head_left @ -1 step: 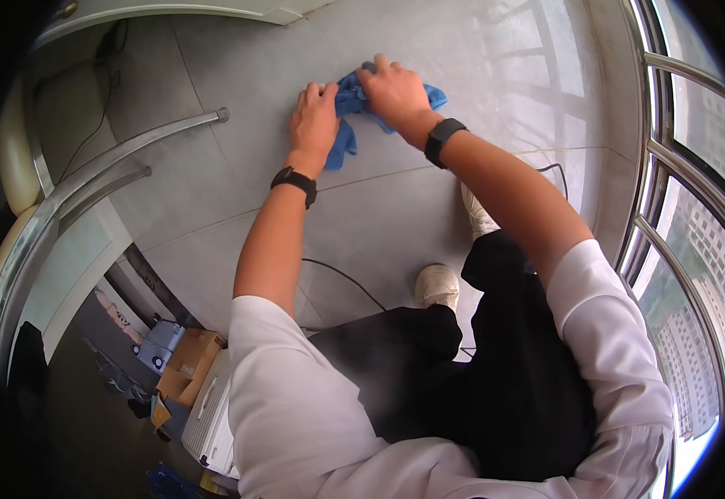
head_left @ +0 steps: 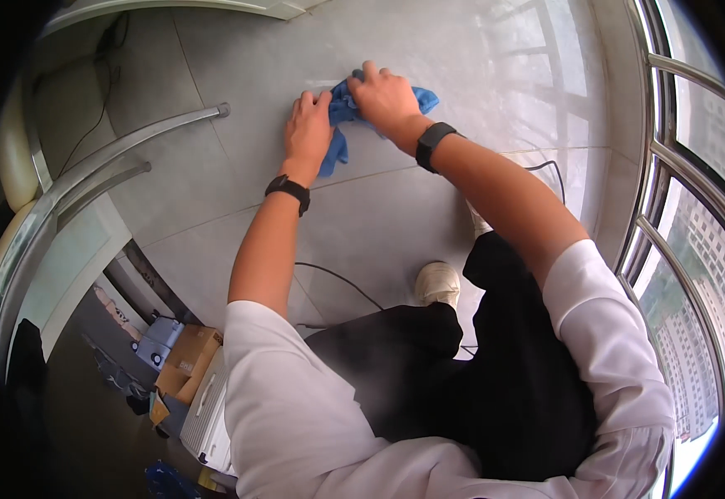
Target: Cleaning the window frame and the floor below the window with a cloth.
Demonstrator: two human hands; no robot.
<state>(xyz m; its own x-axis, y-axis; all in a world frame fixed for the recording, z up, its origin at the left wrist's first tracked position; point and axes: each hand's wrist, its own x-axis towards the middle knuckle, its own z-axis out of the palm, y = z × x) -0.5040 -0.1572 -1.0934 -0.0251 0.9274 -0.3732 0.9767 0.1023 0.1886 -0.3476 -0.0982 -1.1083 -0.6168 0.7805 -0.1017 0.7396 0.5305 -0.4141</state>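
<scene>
A blue cloth [head_left: 339, 151] lies bunched on the grey tiled floor [head_left: 362, 204], one end hanging toward me and another sticking out to the right. My left hand [head_left: 308, 133] has its fingers curled at the cloth's left side, gripping its edge. Over the middle of the cloth, my right hand [head_left: 385, 101] is closed with the fabric bunched under its fingers. Both wrists wear dark bands. The palms and part of the cloth are hidden beneath the hands.
Curved metal chair legs [head_left: 142, 141] reach in from the left. A dark cable [head_left: 342, 279] runs near my shoe [head_left: 438, 284]. Metal window rails [head_left: 695, 195] line the right side. At lower left stand a cardboard box [head_left: 189, 358] and a white case [head_left: 206, 416].
Both hands and the cloth have shifted slightly to the left. My left hand is a touch nearer to me, and both hands still grip the cloth.
</scene>
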